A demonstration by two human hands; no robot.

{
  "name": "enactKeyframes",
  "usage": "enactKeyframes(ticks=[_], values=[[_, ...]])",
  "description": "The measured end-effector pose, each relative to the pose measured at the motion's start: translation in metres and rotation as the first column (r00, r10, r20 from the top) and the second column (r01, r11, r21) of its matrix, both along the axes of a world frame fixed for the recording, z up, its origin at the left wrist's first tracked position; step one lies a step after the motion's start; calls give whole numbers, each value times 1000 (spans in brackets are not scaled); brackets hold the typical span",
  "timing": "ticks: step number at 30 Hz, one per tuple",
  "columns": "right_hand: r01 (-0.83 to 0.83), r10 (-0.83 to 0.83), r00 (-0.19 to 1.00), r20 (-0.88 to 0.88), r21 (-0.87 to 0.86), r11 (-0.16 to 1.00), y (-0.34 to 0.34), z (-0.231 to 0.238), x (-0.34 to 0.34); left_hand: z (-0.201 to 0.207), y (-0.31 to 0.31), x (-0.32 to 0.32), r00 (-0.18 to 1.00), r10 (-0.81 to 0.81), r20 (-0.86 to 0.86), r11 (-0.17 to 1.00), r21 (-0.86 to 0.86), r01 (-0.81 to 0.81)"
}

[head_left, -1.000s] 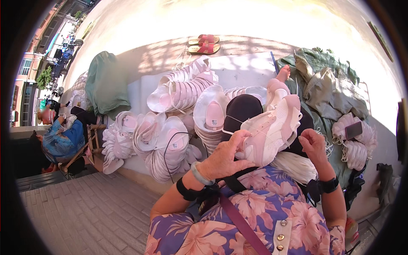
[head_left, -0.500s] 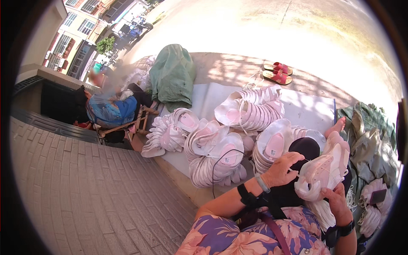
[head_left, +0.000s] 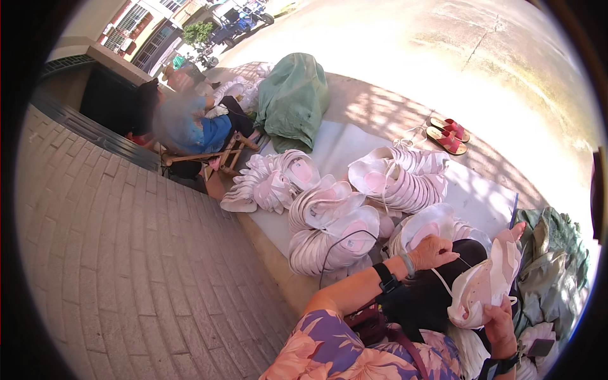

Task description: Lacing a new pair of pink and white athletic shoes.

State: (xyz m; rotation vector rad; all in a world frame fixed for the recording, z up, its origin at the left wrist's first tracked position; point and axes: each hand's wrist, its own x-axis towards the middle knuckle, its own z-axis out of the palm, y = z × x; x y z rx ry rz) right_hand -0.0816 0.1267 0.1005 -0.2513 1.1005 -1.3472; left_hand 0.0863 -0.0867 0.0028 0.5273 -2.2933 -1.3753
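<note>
Pink-white shoe (head_left: 484, 288) is resting over the lap (head_left: 427, 301); right hand (head_left: 500, 323) is gripping its near end, left hand (head_left: 434, 252) is pinching a thin strand (head_left: 464, 261), likely lace. Good pulling probably means keeping the shoe steady, drawing evenly. Sunlit pavement (head_left: 392, 57) is stretching beyond; brickwork (head_left: 126, 253) is flanking left; pale sheet (head_left: 481, 196) is bearing nested shoe stacks (head_left: 326, 244); red sandals (head_left: 448, 137) are sitting past its edge.

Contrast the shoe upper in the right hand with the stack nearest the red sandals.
The held upper is single; the stack is many nested together. The upper is gripped by the right hand; the stack lies on the pale sheet. Both are pink and white.
</note>
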Motion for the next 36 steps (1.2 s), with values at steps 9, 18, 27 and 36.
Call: enactKeyframes(ticks=[9,18,27,36], values=[[-507,539,838,-84,246,826,-11,15,-7,44,-44,-75,994,-106,9,989,104,105],[-29,42,961,275,-50,998,56,-26,-22,-12,5,-61,997,-75,30,991,-113,78],[-2,37,940,340,-104,995,47,-26,-16,39,72,-5,925,-287,250,932,298,209],[-191,158,968,-196,-163,968,71,-14,-27,12,63,0,953,-218,209,773,633,38]])
